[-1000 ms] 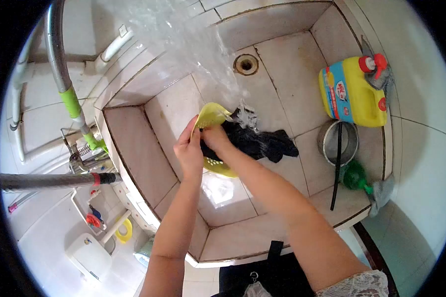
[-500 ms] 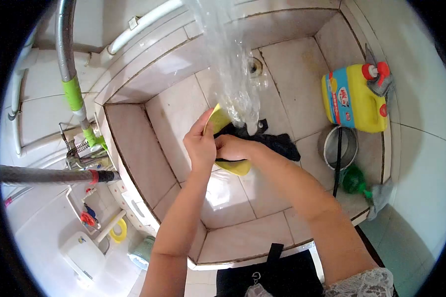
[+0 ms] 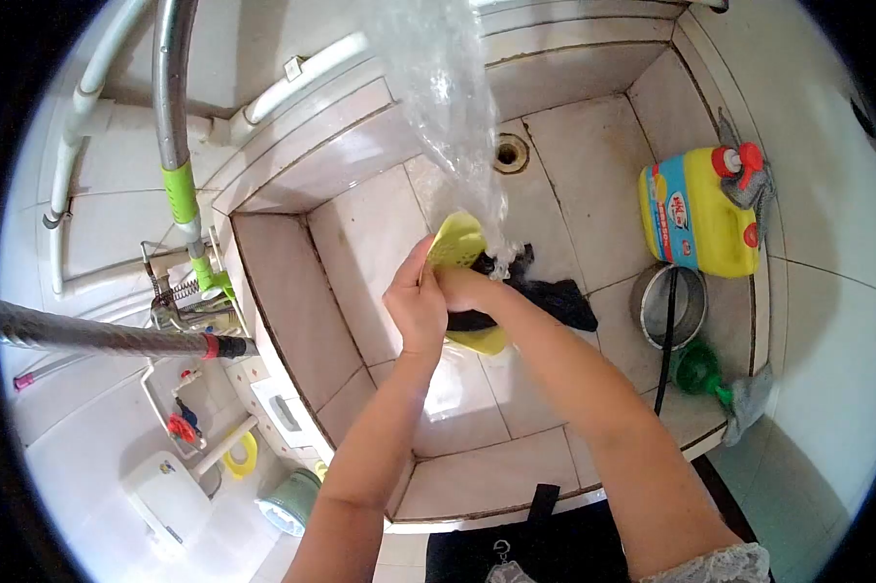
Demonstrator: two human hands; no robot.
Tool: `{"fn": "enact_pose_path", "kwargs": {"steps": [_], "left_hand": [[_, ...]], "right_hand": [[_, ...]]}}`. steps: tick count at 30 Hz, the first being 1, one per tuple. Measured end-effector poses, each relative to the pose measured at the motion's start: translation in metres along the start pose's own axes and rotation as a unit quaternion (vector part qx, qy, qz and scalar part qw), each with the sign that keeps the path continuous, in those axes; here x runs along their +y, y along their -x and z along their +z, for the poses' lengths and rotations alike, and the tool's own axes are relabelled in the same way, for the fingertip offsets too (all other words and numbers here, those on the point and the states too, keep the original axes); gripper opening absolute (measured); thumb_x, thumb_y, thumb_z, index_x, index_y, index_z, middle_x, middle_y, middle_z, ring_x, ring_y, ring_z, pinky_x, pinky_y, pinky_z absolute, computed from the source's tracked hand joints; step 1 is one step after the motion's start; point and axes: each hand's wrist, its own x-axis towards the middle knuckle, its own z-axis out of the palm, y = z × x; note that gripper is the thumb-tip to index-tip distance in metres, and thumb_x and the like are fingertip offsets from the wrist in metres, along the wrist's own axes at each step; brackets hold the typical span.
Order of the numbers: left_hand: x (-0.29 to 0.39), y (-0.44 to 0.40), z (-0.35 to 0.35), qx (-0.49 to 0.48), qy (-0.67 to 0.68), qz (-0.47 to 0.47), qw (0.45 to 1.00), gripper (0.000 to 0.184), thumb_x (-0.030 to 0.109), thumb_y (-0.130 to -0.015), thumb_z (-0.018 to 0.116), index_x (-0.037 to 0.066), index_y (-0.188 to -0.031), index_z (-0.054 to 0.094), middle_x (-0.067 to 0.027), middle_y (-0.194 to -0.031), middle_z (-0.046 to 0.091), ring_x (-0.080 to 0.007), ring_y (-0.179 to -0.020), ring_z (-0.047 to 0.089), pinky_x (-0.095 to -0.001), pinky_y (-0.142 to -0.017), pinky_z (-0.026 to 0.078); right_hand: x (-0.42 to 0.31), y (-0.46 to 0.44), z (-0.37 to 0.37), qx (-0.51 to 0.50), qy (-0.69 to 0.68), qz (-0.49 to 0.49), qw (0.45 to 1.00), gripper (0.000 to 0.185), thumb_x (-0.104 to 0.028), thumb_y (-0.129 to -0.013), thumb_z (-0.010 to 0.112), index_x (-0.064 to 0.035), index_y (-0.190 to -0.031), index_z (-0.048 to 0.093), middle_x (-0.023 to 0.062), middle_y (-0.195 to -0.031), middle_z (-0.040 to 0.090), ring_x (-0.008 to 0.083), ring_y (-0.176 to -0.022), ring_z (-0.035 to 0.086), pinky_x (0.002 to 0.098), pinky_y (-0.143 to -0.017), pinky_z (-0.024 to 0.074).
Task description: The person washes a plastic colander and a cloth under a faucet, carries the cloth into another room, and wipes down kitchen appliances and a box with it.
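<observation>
Across the middle, a tiled sink (image 3: 360, 253). Down into it, a thick stream of water (image 3: 443, 97). Along the right side, a yellow jug (image 3: 715, 222). On the sink floor, under the stream, black cloth (image 3: 559, 301), partly over a curved yellow board (image 3: 457, 241). Clamped on that board's left edge, the left hand (image 3: 416, 303); close beside it, the right hand (image 3: 467, 290), on the cloth, grip too hidden to tell. Beyond both hands, a round drain (image 3: 512, 154).
</observation>
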Motion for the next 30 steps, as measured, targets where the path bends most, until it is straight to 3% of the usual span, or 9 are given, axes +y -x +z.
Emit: {"fn": "enact_pose_path", "kwargs": {"steps": [4,8,10,18,22,26,27,28,30], "left_hand": [[0.003,-0.002,0.014,-0.022,0.010,-0.031,0.999,0.025,0.000,-0.083,0.050,-0.002,-0.105,0.062,-0.0107,-0.093,0.067,-0.0119,-0.079,0.058,-0.0239,-0.073,0.045],[0.005,-0.006,0.018,-0.045,-0.038,0.042,0.997,0.023,0.001,-0.082,0.051,0.003,-0.101,0.063,-0.0128,-0.098,0.064,-0.0215,-0.087,0.060,-0.0273,-0.078,0.047],[0.005,-0.006,0.022,-0.037,-0.007,0.020,0.999,0.025,-0.001,-0.081,0.050,0.005,-0.101,0.063,-0.0159,-0.102,0.063,-0.0286,-0.096,0.060,-0.0313,-0.083,0.047],[0.014,-0.021,0.041,-0.088,-0.161,0.121,0.976,0.030,0.000,-0.074,0.051,0.002,-0.103,0.061,-0.0157,-0.089,0.063,-0.0313,-0.083,0.059,-0.0370,-0.076,0.046],[-0.006,-0.016,0.059,-0.074,0.114,0.040,0.990,0.034,-0.003,-0.074,0.047,0.003,-0.104,0.061,-0.0153,-0.098,0.064,-0.0259,-0.091,0.061,-0.0298,-0.082,0.046],[0.032,-0.016,0.047,-0.068,-0.086,0.172,0.979,0.029,0.001,-0.078,0.051,0.004,-0.104,0.063,-0.0133,-0.100,0.064,-0.0232,-0.091,0.061,-0.0292,-0.083,0.045],[0.030,-0.017,0.048,-0.060,-0.114,0.209,0.969,0.028,0.002,-0.079,0.051,0.004,-0.104,0.063,-0.0130,-0.100,0.064,-0.0222,-0.090,0.062,-0.0287,-0.082,0.045],[0.028,-0.013,0.050,-0.080,-0.067,0.079,0.991,0.026,0.006,-0.082,0.052,0.002,-0.106,0.062,-0.0130,-0.100,0.064,-0.0199,-0.090,0.061,-0.0269,-0.082,0.045],[0.035,-0.017,0.051,-0.103,-0.089,0.051,0.989,0.025,0.011,-0.085,0.052,0.000,-0.106,0.061,-0.0131,-0.101,0.064,-0.0195,-0.091,0.061,-0.0266,-0.082,0.044]], "right_hand": [[0.033,-0.018,0.020,0.174,-0.518,0.022,0.837,0.026,-0.019,-0.085,0.048,-0.0023,-0.101,0.060,0.0163,-0.099,0.061,0.0238,-0.091,0.059,0.0346,-0.080,0.0451],[0.058,-0.025,0.031,0.275,-0.221,0.043,0.935,0.028,-0.024,-0.085,0.050,-0.0034,-0.101,0.060,0.0176,-0.100,0.061,0.0259,-0.093,0.059,0.0361,-0.082,0.0448],[0.049,-0.017,0.029,0.221,-0.370,-0.006,0.902,0.032,-0.026,-0.085,0.051,-0.0030,-0.106,0.057,0.0188,-0.107,0.059,0.0318,-0.099,0.056,0.0382,-0.086,0.0428],[-0.001,0.049,-0.041,0.027,0.084,-0.037,0.995,0.038,-0.024,-0.084,0.049,-0.0019,-0.115,0.051,0.0194,-0.122,0.050,0.0296,-0.116,0.045,0.0369,-0.096,0.0357],[0.020,0.048,-0.025,0.129,-0.124,-0.053,0.983,0.046,-0.028,-0.085,0.047,-0.0017,-0.123,0.045,0.0185,-0.129,0.045,0.0297,-0.119,0.041,0.0345,-0.099,0.0325],[0.031,0.038,-0.031,0.003,-0.002,-0.064,0.998,0.044,-0.026,-0.086,0.047,-0.0051,-0.125,0.044,0.0134,-0.124,0.050,0.0255,-0.117,0.043,0.0344,-0.098,0.0323],[0.032,0.040,-0.030,0.024,-0.240,-0.054,0.969,0.045,-0.027,-0.086,0.048,-0.0053,-0.125,0.044,0.0125,-0.124,0.050,0.0247,-0.117,0.043,0.0347,-0.099,0.0315],[0.036,0.043,-0.030,0.043,-0.463,-0.040,0.885,0.046,-0.028,-0.086,0.048,-0.0055,-0.125,0.045,0.0116,-0.123,0.051,0.0239,-0.117,0.043,0.0349,-0.100,0.0306],[0.031,0.055,-0.039,0.088,-0.721,-0.083,0.682,0.051,-0.038,-0.087,0.047,-0.0036,-0.124,0.044,0.0083,-0.119,0.052,0.0210,-0.115,0.043,0.0345,-0.101,0.0288]]}}
